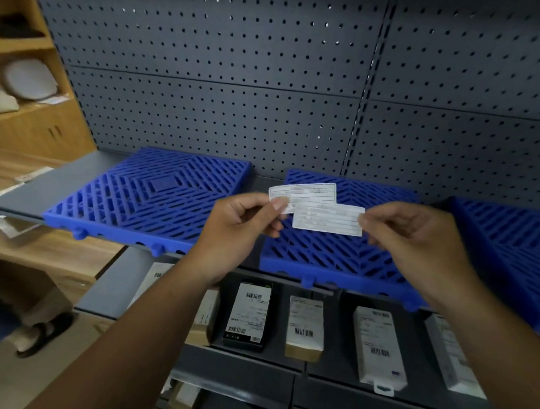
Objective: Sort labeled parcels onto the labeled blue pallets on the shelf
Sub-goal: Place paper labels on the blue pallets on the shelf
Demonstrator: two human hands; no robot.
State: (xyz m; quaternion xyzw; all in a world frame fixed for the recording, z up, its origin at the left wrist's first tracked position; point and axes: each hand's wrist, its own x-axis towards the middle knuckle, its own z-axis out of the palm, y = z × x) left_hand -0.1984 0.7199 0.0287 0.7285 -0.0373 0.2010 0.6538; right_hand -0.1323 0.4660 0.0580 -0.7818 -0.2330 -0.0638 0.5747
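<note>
Three blue pallets lie in a row on the upper shelf (60, 181) of the head view: the left pallet (156, 195), the middle pallet (338, 258) and the right pallet (510, 248), this last one cut by the frame edge. None carries a parcel, and no label shows on any of them — the sorting proper has, by this evidence, not begun.

Both hands are raised in front of the middle pallet. The left hand (239, 231) pinches the upper paper label (310, 192) by its left end between thumb and forefinger; the right hand (417, 240) pinches the lower paper label (327, 220) by its right end, the other fingers curled. The two slips overlap slightly, and their print is too blurred to read.

On the lower shelf (117, 280) the parcels wait, well apart from the hands: a black parcel (247, 315), a tan parcel (304, 328), a white parcel (378, 344) and further ones partly hidden at either side. Each bears a barcode sticker.

Judged stage: labelling of pallets appears to be in hand — placing every parcel remains to be done.
</note>
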